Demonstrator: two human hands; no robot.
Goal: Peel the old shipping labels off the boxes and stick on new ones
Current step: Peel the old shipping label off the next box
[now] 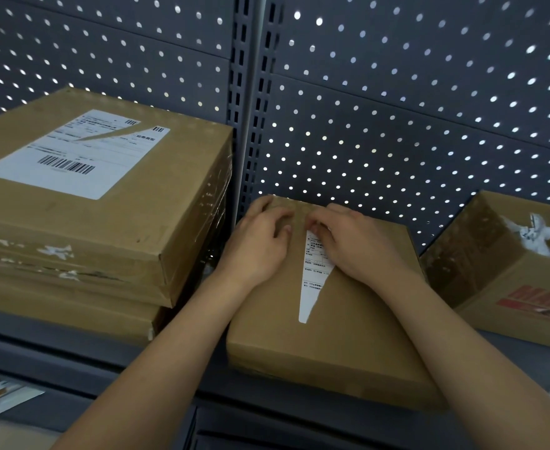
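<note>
Head view: at nine o'clock, stacked boxes point(111, 228) carry a white label point(72, 157) with a barcode, slit diagonally, its print too blurred to read. At centre, the left hand point(260, 245) rests bent fingers on the flat box point(332, 345); whether they pinch anything cannot be told. The right hand point(355, 248) pinches the top of the torn label strip point(307, 297), its small print unreadable. At three o'clock, an open carton point(494, 271) with blurred red printing holds crumpled white scraps point(533, 235).
</note>
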